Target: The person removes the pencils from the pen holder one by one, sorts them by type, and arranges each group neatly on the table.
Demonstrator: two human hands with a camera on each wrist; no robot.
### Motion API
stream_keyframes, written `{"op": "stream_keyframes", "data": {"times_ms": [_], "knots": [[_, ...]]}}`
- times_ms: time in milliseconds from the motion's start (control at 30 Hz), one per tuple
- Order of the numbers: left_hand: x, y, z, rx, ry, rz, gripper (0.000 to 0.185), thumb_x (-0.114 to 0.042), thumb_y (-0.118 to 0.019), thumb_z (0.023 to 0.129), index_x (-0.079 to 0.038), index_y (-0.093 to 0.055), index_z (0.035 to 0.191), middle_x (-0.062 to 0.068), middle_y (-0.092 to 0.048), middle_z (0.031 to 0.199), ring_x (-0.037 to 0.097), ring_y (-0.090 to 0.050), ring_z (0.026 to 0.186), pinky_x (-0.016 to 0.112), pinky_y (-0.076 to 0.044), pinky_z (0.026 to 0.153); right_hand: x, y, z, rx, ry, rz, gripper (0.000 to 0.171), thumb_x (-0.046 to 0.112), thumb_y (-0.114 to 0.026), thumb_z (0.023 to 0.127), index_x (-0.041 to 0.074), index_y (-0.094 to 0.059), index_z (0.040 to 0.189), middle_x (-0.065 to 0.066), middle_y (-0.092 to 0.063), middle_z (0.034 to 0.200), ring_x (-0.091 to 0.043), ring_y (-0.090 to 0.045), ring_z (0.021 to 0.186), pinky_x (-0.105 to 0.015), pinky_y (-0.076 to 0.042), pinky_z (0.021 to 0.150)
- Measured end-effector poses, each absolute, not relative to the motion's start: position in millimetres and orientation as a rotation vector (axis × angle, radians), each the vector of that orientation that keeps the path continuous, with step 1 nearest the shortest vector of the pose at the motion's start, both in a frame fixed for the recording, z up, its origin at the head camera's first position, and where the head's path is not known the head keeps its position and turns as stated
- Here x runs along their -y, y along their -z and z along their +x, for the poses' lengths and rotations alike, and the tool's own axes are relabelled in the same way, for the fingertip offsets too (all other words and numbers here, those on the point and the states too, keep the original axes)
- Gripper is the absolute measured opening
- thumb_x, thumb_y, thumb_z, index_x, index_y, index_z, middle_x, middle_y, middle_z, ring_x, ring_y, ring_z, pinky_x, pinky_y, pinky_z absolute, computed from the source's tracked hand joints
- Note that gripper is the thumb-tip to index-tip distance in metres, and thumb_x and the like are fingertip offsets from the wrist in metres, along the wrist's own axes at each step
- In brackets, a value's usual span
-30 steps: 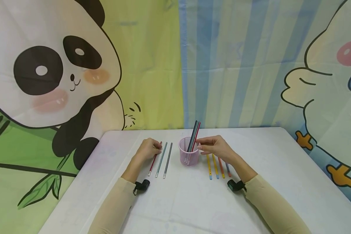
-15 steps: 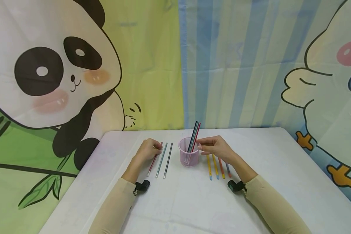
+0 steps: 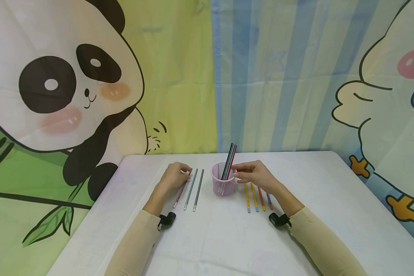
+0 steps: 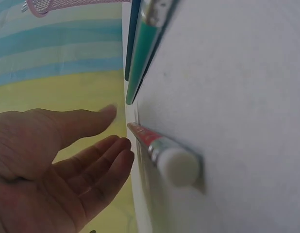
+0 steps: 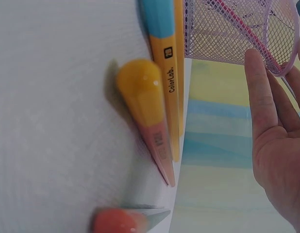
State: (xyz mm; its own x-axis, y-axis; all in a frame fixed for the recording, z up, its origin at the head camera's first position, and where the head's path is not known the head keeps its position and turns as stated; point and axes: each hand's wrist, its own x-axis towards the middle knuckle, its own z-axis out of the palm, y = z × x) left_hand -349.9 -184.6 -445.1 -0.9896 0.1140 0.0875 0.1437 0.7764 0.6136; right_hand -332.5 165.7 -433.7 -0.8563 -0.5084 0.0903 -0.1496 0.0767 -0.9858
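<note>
1. White cloth covered the surface (image 3: 227, 237), and both sleeved forearms came in from its near edge.
2. Left of the middle lay three pencils side by side, long axes running from the near edge toward the far one. The red pencil (image 3: 180, 191) was the leftmost; the teal pencil (image 3: 190, 189) and a dark pencil (image 3: 198, 190) lay just to its right.
3. At the far end of the red pencil rested the left hand (image 3: 174, 177). In the left wrist view its fingers (image 4: 99, 162) looked loosely spread beside that pencil's tip; whether they touched it I could not tell.
4. Right of the middle, four coloured pencils (image 3: 257, 197) lay parallel, partly under the right hand (image 3: 253, 174).
5. Just beyond them, midway between the hands, stood the pink mesh cup (image 3: 222, 184), upright. The right hand was nearer, thumb and forefinger pinching the pencils in the cup (image 3: 229, 161) above its rim.
</note>
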Motion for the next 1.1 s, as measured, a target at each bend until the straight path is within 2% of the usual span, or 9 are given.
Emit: {"op": "stream_keyframes", "data": {"times_ms": [100,267,433,567,700,900,1100], "knots": [[183.8,442.3,-349.0,2.902,1.004,-0.237,0.029,-0.009,-0.075,0.094,-0.010,-0.076,0.123,0.012,-0.073,0.126,0.029,-0.071,0.110,0.046,-0.059,0.091,-165.9,433.8,-332.6,-2.078,1.850,-0.663,0.049,0.012,-0.075,0.097,-0.011,-0.060,0.138,-0.034,-0.057,0.142,-0.015,-0.073,0.111,-0.043,-0.061,0.092],[179.9,436.2,-349.0,2.836,1.006,-0.324,0.037,-0.014,-0.074,0.096,-0.012,-0.070,0.133,0.012,-0.068,0.137,0.035,-0.062,0.131,0.054,-0.050,0.108,-166.6,433.3,-332.7,-2.086,1.844,-0.667,0.047,0.012,-0.074,0.097,-0.009,-0.061,0.137,-0.032,-0.059,0.142,-0.015,-0.073,0.111,-0.042,-0.061,0.092],[171.4,428.1,-347.7,2.718,1.157,-0.464,0.037,-0.018,-0.068,0.102,-0.012,-0.066,0.139,0.010,-0.068,0.140,0.030,-0.062,0.132,0.051,-0.047,0.114,-166.9,433.0,-333.0,-2.092,1.841,-0.658,0.046,0.013,-0.075,0.097,-0.007,-0.063,0.137,-0.032,-0.059,0.142,-0.013,-0.073,0.110,-0.042,-0.062,0.091],[162.6,420.1,-343.9,2.614,1.269,-0.556,0.036,-0.022,-0.062,0.106,-0.011,-0.064,0.141,0.009,-0.068,0.139,0.028,-0.064,0.130,0.050,-0.047,0.114,-166.9,432.6,-333.1,-2.095,1.837,-0.651,0.049,0.013,-0.075,0.097,-0.009,-0.061,0.138,-0.033,-0.057,0.143,-0.016,-0.073,0.112,-0.042,-0.062,0.091],[152.9,413.3,-340.1,2.527,1.379,-0.615,0.036,-0.022,-0.063,0.106,-0.010,-0.064,0.140,0.009,-0.069,0.138,0.028,-0.065,0.130,0.051,-0.049,0.112,-166.9,431.9,-332.7,-2.100,1.835,-0.645,0.050,0.014,-0.075,0.097,-0.010,-0.060,0.138,-0.034,-0.056,0.144,-0.018,-0.073,0.112,-0.042,-0.062,0.091],[140.3,409.3,-336.6,2.447,1.479,-0.638,0.034,-0.020,-0.066,0.104,-0.010,-0.066,0.137,0.008,-0.070,0.135,0.027,-0.067,0.126,0.048,-0.053,0.108,-167.0,431.8,-332.1,-2.094,1.849,-0.640,0.047,0.013,-0.075,0.097,-0.008,-0.062,0.137,-0.032,-0.059,0.142,-0.014,-0.074,0.109,-0.043,-0.062,0.091],[125.4,406.7,-338.1,2.425,1.514,-0.657,0.033,-0.023,-0.066,0.104,-0.013,-0.067,0.136,0.007,-0.071,0.132,0.025,-0.069,0.121,0.045,-0.055,0.105,-166.1,431.9,-330.6,-2.103,1.844,-0.654,0.045,0.013,-0.075,0.097,-0.006,-0.064,0.136,-0.030,-0.061,0.141,-0.030,-0.071,0.119,-0.044,-0.062,0.091]]}}
